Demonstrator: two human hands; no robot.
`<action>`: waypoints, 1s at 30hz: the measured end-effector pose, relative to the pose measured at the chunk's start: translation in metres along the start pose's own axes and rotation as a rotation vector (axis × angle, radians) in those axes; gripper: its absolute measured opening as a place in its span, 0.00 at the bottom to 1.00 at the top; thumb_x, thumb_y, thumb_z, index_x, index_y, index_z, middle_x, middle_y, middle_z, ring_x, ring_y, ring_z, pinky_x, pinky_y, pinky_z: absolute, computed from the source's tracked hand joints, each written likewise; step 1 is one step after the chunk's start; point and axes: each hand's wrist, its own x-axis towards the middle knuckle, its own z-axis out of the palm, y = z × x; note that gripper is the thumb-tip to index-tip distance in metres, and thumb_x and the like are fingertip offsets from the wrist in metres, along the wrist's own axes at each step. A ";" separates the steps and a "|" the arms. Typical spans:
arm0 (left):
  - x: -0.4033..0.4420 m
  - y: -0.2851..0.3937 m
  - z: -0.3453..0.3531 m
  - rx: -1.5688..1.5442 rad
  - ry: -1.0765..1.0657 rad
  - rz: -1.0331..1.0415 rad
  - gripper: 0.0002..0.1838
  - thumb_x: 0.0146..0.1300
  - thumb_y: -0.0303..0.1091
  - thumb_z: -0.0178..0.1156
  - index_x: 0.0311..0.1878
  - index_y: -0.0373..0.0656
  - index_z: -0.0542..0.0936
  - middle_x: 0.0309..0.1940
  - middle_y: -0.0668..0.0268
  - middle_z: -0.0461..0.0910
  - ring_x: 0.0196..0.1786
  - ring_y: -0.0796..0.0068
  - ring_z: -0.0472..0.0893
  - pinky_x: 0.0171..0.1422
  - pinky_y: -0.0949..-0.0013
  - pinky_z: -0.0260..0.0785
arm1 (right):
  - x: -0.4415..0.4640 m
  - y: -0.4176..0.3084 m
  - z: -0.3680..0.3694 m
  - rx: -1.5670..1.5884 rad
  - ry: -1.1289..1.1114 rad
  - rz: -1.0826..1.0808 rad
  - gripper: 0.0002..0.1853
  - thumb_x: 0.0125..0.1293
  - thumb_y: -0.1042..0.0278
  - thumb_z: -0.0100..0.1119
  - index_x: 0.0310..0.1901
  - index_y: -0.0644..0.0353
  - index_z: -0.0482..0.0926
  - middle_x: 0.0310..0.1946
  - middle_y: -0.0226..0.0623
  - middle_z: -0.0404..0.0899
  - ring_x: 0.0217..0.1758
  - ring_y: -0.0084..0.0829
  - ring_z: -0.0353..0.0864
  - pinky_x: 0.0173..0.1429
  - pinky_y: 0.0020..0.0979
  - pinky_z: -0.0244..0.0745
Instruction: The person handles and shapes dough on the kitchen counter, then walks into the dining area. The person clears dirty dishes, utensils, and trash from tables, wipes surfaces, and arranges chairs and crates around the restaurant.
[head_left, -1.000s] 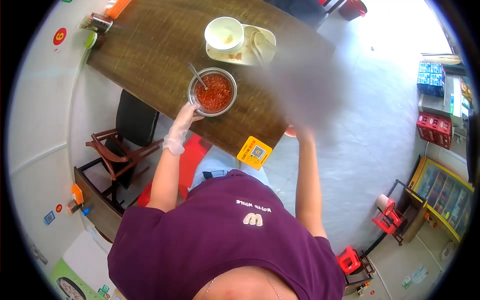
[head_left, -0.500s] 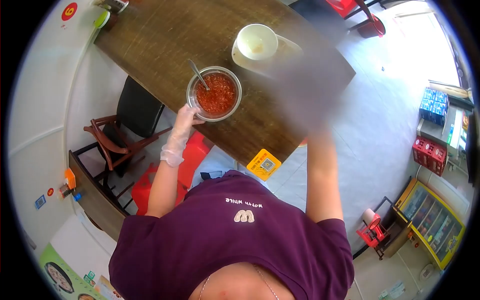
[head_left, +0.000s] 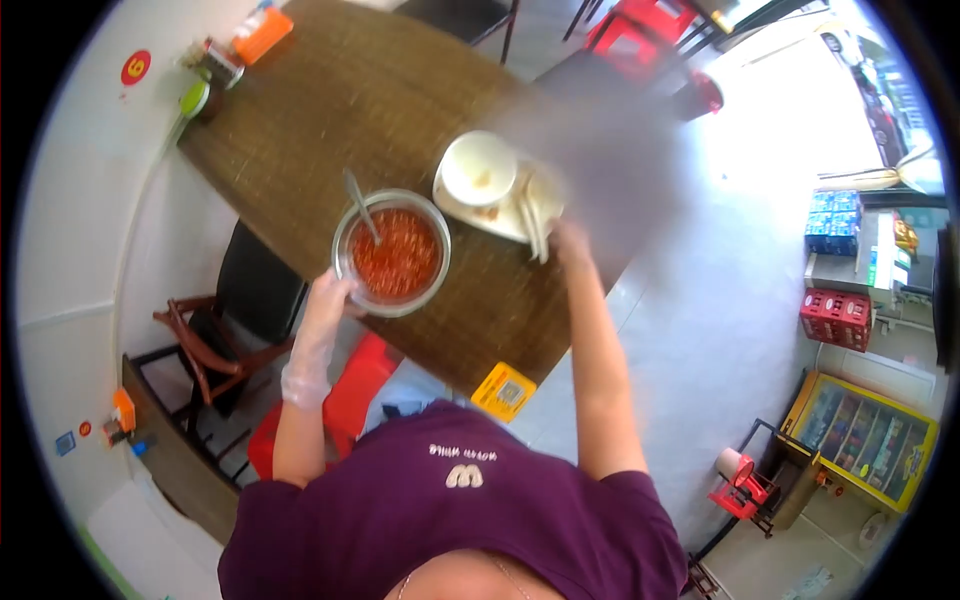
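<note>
My left hand, in a clear plastic glove, grips the near left rim of a round bowl. Red chili sauce fills much of the bowl, and a metal spoon leans in it with its handle over the far rim. To the right lies a white tray carrying a white bowl and pale, long strips. My right hand is at the tray's right end; blur hides its fingers, so whether it touches the tray is unclear.
A grey blur covers the area beyond my right hand. On the wooden table are an orange box and a green-lidded jar at the far left, plus a yellow QR card at the near edge. A black chair stands left.
The view has shifted, so the table and bowls sit lower and further left. My right hand, hidden by the blur before, now shows partly beside the tray. My left hand still holds the chili bowl.
</note>
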 end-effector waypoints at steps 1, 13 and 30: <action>0.001 0.004 -0.001 0.020 -0.013 0.005 0.09 0.53 0.31 0.48 0.36 0.38 0.73 0.27 0.66 0.75 0.29 0.76 0.76 0.29 0.75 0.70 | 0.008 0.011 -0.005 -0.001 -0.032 -0.048 0.10 0.51 0.77 0.51 0.37 0.66 0.75 0.25 0.33 0.75 0.22 0.25 0.74 0.22 0.25 0.68; -0.109 0.226 0.018 0.446 -0.421 0.048 0.14 0.49 0.27 0.50 0.40 0.32 0.74 0.25 0.67 0.75 0.29 0.81 0.73 0.34 0.76 0.65 | 0.016 0.013 -0.004 -0.032 -0.115 -0.138 0.11 0.52 0.76 0.51 0.39 0.64 0.74 0.28 0.34 0.76 0.26 0.28 0.76 0.26 0.28 0.72; -0.150 0.237 0.000 0.474 -0.621 0.458 0.19 0.47 0.34 0.55 0.40 0.29 0.74 0.21 0.64 0.75 0.24 0.78 0.72 0.29 0.75 0.65 | 0.029 0.032 -0.008 0.080 -0.118 -0.088 0.12 0.54 0.73 0.53 0.41 0.63 0.74 0.29 0.31 0.76 0.27 0.23 0.74 0.27 0.22 0.68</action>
